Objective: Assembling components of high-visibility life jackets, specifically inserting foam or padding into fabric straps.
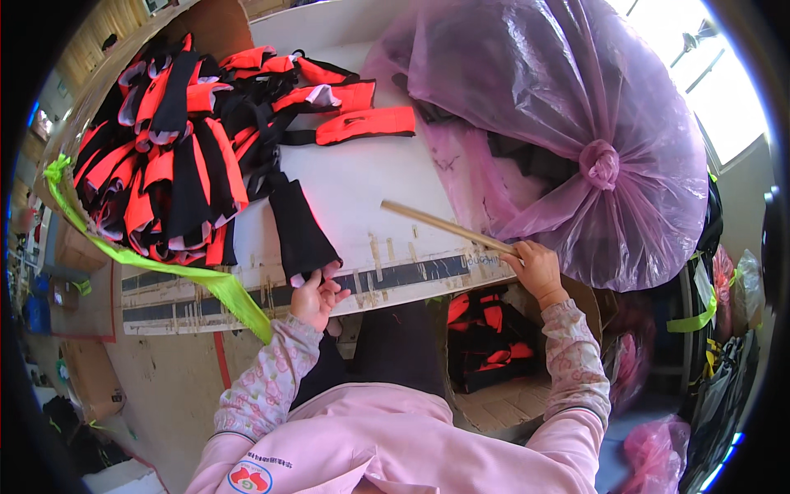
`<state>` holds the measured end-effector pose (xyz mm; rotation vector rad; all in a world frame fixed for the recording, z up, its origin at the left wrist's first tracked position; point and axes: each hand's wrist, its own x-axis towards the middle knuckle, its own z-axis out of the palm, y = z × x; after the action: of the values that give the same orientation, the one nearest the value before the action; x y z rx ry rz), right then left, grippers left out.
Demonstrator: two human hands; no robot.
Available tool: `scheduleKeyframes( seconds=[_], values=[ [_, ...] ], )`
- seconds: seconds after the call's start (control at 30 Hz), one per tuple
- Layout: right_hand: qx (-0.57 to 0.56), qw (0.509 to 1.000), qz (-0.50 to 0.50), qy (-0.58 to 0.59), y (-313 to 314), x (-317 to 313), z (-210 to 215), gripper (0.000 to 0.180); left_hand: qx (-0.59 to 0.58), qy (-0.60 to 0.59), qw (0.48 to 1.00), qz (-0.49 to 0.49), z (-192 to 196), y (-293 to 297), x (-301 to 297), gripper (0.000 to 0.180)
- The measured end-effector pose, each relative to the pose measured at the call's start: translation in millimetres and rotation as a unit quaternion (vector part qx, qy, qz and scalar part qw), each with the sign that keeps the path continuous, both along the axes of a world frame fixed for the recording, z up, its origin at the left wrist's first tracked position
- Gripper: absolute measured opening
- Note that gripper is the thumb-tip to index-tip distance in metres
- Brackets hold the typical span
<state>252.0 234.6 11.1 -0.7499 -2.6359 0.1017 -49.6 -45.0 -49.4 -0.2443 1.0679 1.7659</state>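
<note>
My left hand (314,301) pinches the near end of a black fabric piece (301,229) with an orange-pink inside, which lies on the white tabletop (387,177) toward its front edge. In my right hand (539,272) is one end of a thin, flat wooden stick (444,225); the stick points to the far left over the table. A large heap of orange and black fabric pieces (169,165) fills the table's left side. One separate orange piece (366,125) with a black strap lies at the far middle.
A big tied pink plastic bag (576,99) with dark contents covers the table's right side. A lime-green strip (164,262) hangs past the left front edge. Below the table at right, a cardboard box (502,403) holds more orange and black pieces. Pink bags (654,453) lie at lower right.
</note>
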Motion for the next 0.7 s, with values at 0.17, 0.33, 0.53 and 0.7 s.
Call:
scheduleKeyframes(
  seconds=[0.17, 0.33, 0.53, 0.7],
  values=[
    [0.103, 0.993, -0.010, 0.057, 7, -44, 26, 0.020, -0.063, 0.158, 0.983, -0.075, -1, 2, 8, 0.028],
    [-0.246, 0.936, -0.134, 0.214, 120, -102, 3, 0.021, -0.069, 0.235, 0.962, -0.121, 10, 2, 16, 0.027],
    [-0.506, 0.759, -0.230, 0.339, 196, -127, -29, 0.047, -0.076, 0.203, 0.966, -0.140, 8, 3, 11, 0.027],
    [-0.509, 0.697, -0.181, 0.471, 123, -117, -25, 0.039, -0.065, 0.200, 0.970, -0.125, 11, 2, 13, 0.027]
  ],
)
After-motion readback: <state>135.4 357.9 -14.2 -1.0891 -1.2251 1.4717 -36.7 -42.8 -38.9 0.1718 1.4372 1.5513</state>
